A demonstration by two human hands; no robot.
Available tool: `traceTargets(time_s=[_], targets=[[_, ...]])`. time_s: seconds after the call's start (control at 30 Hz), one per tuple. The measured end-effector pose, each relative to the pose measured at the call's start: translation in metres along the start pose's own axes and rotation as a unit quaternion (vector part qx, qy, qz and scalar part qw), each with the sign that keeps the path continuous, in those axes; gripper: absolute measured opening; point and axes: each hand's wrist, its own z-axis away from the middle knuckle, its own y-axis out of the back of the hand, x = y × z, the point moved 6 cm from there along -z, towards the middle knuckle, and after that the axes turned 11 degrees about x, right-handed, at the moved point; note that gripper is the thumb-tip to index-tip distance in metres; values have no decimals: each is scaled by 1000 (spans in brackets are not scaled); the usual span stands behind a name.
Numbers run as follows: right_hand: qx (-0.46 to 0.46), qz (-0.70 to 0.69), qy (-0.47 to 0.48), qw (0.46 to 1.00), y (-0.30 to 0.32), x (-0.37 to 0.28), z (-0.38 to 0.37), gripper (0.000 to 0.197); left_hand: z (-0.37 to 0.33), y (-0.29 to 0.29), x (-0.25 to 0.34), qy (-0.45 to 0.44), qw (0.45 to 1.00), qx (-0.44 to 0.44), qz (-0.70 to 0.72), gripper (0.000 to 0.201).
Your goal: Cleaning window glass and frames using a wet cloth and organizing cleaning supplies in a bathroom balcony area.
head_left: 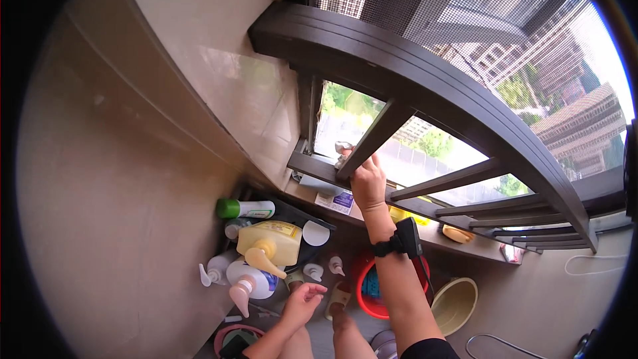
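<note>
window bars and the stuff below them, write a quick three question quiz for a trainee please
1. Which hand is up at the slanting window bar?
2. True or false: in the picture, the red basin stands to the right of the cream bucket.
3. The yellow bottle is topped with: a) a green cap, b) a pump, c) a spray trigger.

Key:
1. The right hand, with a pale crumpled thing at its fingertips.
2. False; it stands to the left.
3. b.
</note>
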Motion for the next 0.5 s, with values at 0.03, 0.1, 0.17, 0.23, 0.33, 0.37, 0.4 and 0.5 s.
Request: traceTargets(time_s=[0.03,0.1,0.17,0.23,0.33,0.37,0.4,0.5], targets=[[-1,-6,14,1000,3,5,4,28,-1,-2,-2,-1,1000,-1,-1,18],[41,-46,35,998,14,-1,-9,29,0,-5,-1,1,999,-25,-35,19],[172,-76,73,979,42,-14,-49,33,0,-2,-6,-11,999,-27,-24,18],[212,-139,81,964,51,-18,-77,34,2,4,-12,10,1000,-5,-4,18],[225,-122,70,964,39,-9,-74,31,1,2,-17,12,1000,-15,-5,18],[225,-109,54,967,33,-5,-68,32,1,1,-16,12,1000,-16,-14,18],[211,-76,70,972,27,-3,-62,37,-2,-1,-15,16,1000,-18,-15,18],[79,-42,115,989,16,-1,-57,33,-6,0,-2,1,998,-40,-40,21]])
